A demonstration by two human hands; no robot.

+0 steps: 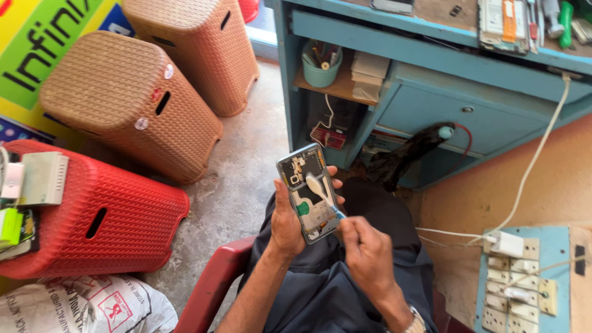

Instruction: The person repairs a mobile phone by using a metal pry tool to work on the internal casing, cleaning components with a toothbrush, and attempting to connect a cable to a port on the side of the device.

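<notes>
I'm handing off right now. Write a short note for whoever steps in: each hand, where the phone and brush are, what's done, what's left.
Left hand: grips the opened phone from the side, back cover off, insides facing up, held over the lap.
Right hand: pinches the blue handle of a small toothbrush; its white head rests on the phone's upper interior.
Done: the back is off and the inner frame is exposed.
Left: brushing looks under way; how much of the interior is already clean cannot be told. No back cover is in view.
Nearby: blue workbench ahead, red stool to the left.
</notes>
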